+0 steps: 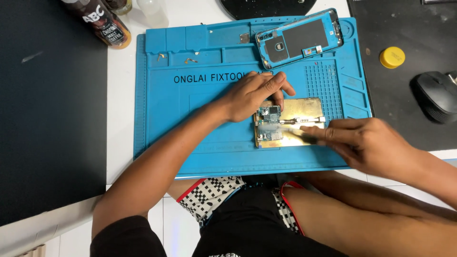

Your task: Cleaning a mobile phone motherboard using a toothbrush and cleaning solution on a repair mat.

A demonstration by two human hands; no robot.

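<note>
A white counter (121, 119) is carrying a blue repair mat (190, 143), with a blue phone shell (299, 38), a black mouse (437, 95) and a yellow cap (392, 57) lying around. The left hand (254, 95) is pressing flat, grip released, on the opened phone (290, 122) at the mat's middle. The right hand (362, 143) is pinching a thin tool (297, 133) over its circuit board (270, 123).

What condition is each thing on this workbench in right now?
Opened phone: flat on the blue repair mat, circuit boards exposed.
Phone back frame: set apart, inner side up.
Left hand: pressing on the phone's top edge.
Right hand: gripping a thin tool.
Yellow cap: lying loose.
</note>
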